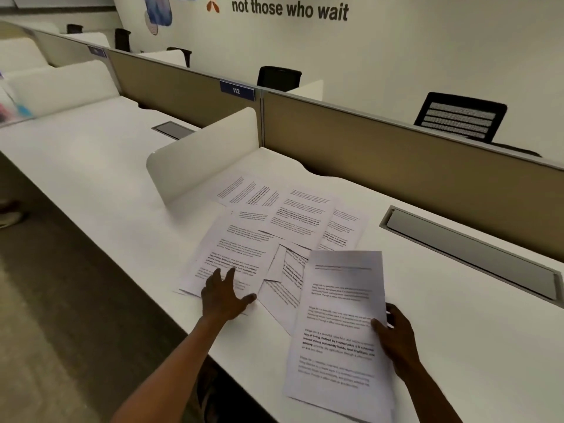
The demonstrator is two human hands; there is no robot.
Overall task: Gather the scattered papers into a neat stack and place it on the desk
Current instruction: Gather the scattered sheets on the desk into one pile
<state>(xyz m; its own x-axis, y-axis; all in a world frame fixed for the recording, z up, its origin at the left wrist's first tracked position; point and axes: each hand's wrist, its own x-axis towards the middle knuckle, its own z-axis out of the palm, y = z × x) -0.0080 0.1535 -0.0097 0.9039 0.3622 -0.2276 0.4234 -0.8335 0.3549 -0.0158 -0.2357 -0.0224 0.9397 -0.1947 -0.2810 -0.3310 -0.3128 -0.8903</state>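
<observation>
White desk (pixel 457 346) surface runs along a row of workstations, backed by a tan partition (pixel 396 166) that carries a blue plate numbered 112 (pixel 236 90). Beyond the partition stand black mesh office chairs (pixel 460 117), and the pale wall behind them bears dark lettering (pixel 290 9) reading "not those who wait". A white rounded divider (pixel 201 154) separates this desk from the next one on the left, and a grey cable hatch (pixel 470 254) is set into the desktop on the right, near the partition.

From the head camera, scattered papers (pixel 274 221) printed with paragraphs of text lie overlapping at different angles in the middle of the desk, between the divider and the hatch. The left hand (pixel 224 296) rests flat on the nearest sheet at the left edge of the spread, fingers spread and open, thumb out to the right, gripping nothing. The right hand (pixel 396 337) pinches a small stack of sheets (pixel 338 325) by its right edge, thumb on the printed face and the other fingers behind it. That stack is tilted up off the desk, its lower end toward the person and its top edge overlapping the loose sheets. Both bare forearms reach in from the bottom of the view.
</observation>
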